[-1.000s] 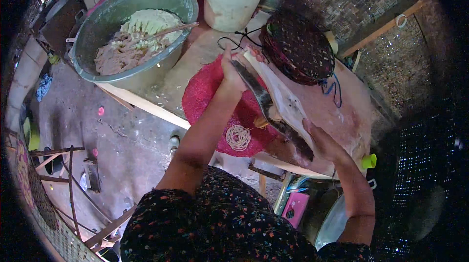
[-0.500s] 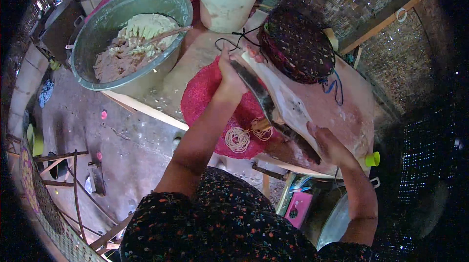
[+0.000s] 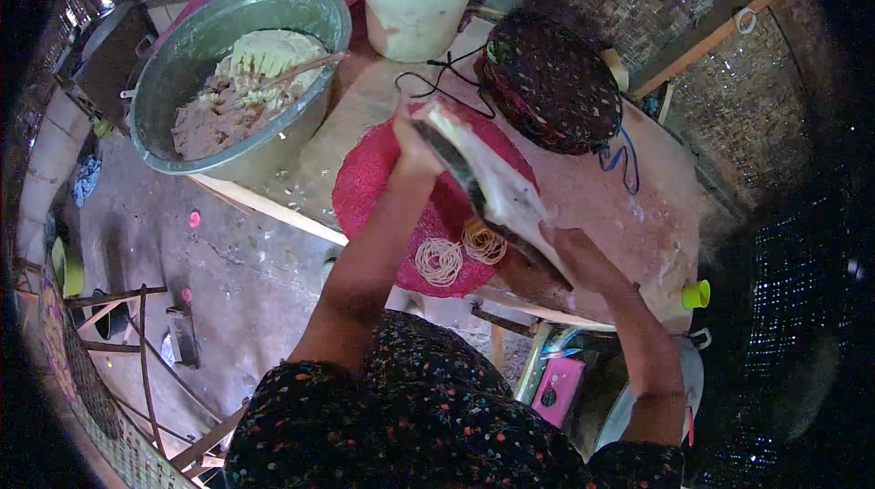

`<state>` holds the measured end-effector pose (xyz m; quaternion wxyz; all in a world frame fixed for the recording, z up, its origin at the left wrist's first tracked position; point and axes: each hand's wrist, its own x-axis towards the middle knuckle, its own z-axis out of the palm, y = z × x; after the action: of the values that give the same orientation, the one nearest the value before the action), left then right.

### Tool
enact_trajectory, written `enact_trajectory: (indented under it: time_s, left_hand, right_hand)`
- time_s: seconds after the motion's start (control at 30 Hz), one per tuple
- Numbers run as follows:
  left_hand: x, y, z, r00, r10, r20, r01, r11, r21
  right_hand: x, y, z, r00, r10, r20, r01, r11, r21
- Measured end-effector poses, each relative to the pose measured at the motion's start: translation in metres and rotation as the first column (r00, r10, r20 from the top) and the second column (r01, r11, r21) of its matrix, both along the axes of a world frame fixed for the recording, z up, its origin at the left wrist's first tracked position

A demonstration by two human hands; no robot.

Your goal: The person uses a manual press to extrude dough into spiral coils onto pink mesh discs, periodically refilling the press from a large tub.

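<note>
Both my hands hold a long board (image 3: 499,186) with a dark edge and a face smeared with white powder. It is tilted above the table, slanting from far left to near right. My left hand (image 3: 417,150) is closed on its far end, and my right hand (image 3: 583,257) grips the near end, its fingertips partly hidden. Under the board lies a round pink mesh mat (image 3: 369,206), partly covered by it. On the mat's near side sit two coils of pale strands, one white (image 3: 439,261) and one more yellow (image 3: 484,243).
A big green basin (image 3: 150,138) of pale dough with a stick in it stands at left. Behind are a white bucket (image 3: 415,10) and a dark round woven basket (image 3: 551,83) with cords. A yellow-green cup (image 3: 695,294) is at the table's right edge (image 3: 679,316).
The board has shifted left and up off the tabletop, its powdered face turned, and now covers more of the mat. My right hand moved left with it; my left hand still holds the far end.
</note>
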<state>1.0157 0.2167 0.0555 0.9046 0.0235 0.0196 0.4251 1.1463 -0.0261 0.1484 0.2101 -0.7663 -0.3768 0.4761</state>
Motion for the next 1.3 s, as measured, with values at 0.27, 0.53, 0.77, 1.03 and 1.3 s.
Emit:
enact_trajectory:
  time_s: [0.27,0.53,0.77,1.03,1.3]
  left_hand:
    - [-0.01,-0.023,0.055,0.991,-0.113,0.072,0.096,0.973,0.21]
    - [0.083,0.007,-0.014,0.971,-0.104,0.216,0.065,0.981,0.183]
    - [0.072,0.007,0.034,0.991,-0.084,0.109,0.081,0.996,0.035]
    - [0.091,0.007,0.021,0.981,-0.084,0.175,0.079,0.996,0.033]
    - [0.072,-0.001,0.023,0.994,-0.043,0.098,0.042,0.999,0.019]
  right_hand:
    - [0.01,-0.018,0.03,0.806,-0.18,-0.564,0.109,0.982,-0.157]
    - [0.061,-0.004,0.023,0.993,-0.09,-0.078,0.083,0.993,-0.085]
    - [0.055,0.005,0.03,0.992,-0.077,0.1,0.081,0.996,-0.034]
    - [0.069,0.008,0.049,0.968,-0.013,0.249,0.025,0.999,-0.044]
    - [0.055,0.004,0.053,0.99,0.021,0.14,-0.023,1.0,0.015]
